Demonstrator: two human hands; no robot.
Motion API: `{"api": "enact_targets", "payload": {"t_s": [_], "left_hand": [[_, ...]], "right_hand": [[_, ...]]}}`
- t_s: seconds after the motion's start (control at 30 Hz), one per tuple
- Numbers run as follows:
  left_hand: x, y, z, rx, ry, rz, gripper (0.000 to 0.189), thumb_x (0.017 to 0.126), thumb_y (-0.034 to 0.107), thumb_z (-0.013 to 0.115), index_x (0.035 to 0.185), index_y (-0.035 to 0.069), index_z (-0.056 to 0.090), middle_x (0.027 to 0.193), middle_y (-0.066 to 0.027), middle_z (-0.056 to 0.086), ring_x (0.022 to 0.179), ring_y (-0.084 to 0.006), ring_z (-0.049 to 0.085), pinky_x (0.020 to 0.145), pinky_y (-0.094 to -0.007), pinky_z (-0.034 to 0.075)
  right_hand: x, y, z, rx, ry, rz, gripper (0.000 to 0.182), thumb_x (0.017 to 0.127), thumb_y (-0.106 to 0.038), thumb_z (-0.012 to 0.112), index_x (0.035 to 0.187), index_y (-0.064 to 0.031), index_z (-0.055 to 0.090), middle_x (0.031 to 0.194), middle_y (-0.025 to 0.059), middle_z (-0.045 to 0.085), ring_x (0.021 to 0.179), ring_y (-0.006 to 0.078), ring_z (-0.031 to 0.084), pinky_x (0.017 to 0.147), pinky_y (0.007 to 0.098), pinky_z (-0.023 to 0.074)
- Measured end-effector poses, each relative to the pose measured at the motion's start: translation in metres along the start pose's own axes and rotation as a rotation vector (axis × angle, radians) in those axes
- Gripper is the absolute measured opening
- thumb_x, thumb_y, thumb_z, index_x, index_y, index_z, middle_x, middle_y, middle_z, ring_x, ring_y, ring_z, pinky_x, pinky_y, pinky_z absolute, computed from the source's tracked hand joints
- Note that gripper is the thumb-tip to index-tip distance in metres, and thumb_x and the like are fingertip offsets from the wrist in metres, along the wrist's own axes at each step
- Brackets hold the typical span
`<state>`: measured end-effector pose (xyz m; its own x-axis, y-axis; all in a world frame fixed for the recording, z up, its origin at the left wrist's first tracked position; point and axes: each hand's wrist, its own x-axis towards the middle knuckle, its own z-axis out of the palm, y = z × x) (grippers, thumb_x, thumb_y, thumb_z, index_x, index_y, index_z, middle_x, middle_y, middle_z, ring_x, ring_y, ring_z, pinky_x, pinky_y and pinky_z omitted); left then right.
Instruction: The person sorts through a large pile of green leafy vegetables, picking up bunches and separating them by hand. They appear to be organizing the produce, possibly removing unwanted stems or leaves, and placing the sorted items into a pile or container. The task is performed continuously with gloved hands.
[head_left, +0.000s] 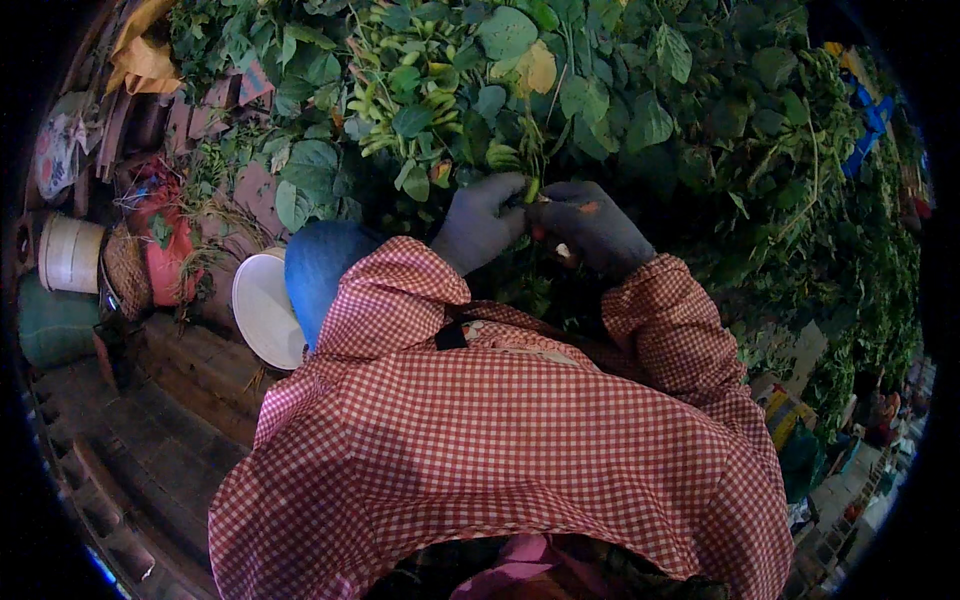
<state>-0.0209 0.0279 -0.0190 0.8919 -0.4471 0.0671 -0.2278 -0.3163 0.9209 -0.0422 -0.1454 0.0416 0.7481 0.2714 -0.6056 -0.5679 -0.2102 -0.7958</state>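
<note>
Both of my hands wear dark grey gloves and meet in front of my chest, at the lower edge of a heap of leafy bean plants (645, 127). My left hand (482, 221) has thumb and fingers together at a green bean pod (532, 190) on a stem. Against the same stem, my right hand (592, 225) is closed, with bare fingertips showing through the glove. Many plump green pods (375, 112) hang in a cluster up and to the left. A yellowed leaf (536, 67) lies above my hands.
A white basin (251, 311) stands left of my blue-clad knee (322, 259). Further left are a white bucket (71, 253), a red plastic bag (169, 255), a green sack (56, 322) and bricks. Plants also spread along the right, near a blue object (870, 127).
</note>
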Motion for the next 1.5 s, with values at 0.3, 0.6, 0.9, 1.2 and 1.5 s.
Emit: {"api": "enact_targets", "payload": {"t_s": [0.3, 0.6, 0.9, 1.2, 1.5], "left_hand": [[-0.003, 0.003, -0.004, 0.077, 0.049, 0.076, 0.032, 0.072, 0.012, 0.063, 0.103, 0.004, 0.059, 0.081, -0.0149, 0.061, 0.077, -0.0260, 0.062, 0.067, -0.0326, 0.048], [-0.002, 0.001, -0.010, -1.188, -0.149, -0.557, 0.028, 0.077, 0.007, 0.049, 0.103, -0.003, 0.055, 0.081, -0.0036, 0.056, 0.059, -0.0078, 0.047, 0.053, -0.0219, 0.037], [0.004, 0.004, -0.008, -0.755, -0.179, -0.588, 0.013, 0.083, 0.016, 0.052, 0.090, 0.006, 0.057, 0.077, 0.0000, 0.054, 0.054, -0.0071, 0.046, 0.048, -0.0217, 0.036], [0.002, -0.016, 0.007, -0.665, -0.045, -0.381, 0.015, 0.082, 0.013, 0.050, 0.093, 0.006, 0.056, 0.080, -0.0070, 0.056, 0.056, -0.0149, 0.054, 0.047, -0.0265, 0.043], [-0.002, 0.004, 0.001, -0.677, -0.122, -0.508, 0.033, 0.080, 0.008, 0.047, 0.112, 0.003, 0.051, 0.088, -0.0069, 0.057, 0.068, -0.0154, 0.055, 0.054, -0.0273, 0.045]], "right_hand": [[-0.002, -0.001, 0.002, -0.058, 0.017, -0.089, 0.020, 0.081, -0.023, 0.060, 0.078, -0.0031, 0.058, 0.064, 0.0002, 0.053, 0.051, 0.0070, 0.046, 0.043, 0.0216, 0.0373], [-0.002, 0.002, -0.005, -0.088, -0.010, -0.119, 0.017, 0.081, -0.020, 0.057, 0.077, -0.0041, 0.058, 0.062, -0.0006, 0.051, 0.053, 0.0059, 0.046, 0.045, 0.0212, 0.0381], [-0.004, 0.004, -0.001, -0.118, 0.004, -0.208, 0.021, 0.079, -0.024, 0.059, 0.080, -0.0029, 0.057, 0.065, -0.0012, 0.050, 0.055, 0.0061, 0.047, 0.047, 0.0221, 0.0411], [0.013, 0.027, 0.000, -0.361, 0.055, -0.427, 0.018, 0.076, -0.019, 0.062, 0.083, -0.0029, 0.058, 0.072, 0.0089, 0.055, 0.066, 0.0203, 0.055, 0.058, 0.0333, 0.0450], [0.017, 0.034, 0.001, -0.646, 0.203, -0.546, 0.013, 0.079, -0.013, 0.058, 0.083, -0.0005, 0.057, 0.072, 0.0129, 0.054, 0.063, 0.0200, 0.055, 0.059, 0.0328, 0.0453]]}}
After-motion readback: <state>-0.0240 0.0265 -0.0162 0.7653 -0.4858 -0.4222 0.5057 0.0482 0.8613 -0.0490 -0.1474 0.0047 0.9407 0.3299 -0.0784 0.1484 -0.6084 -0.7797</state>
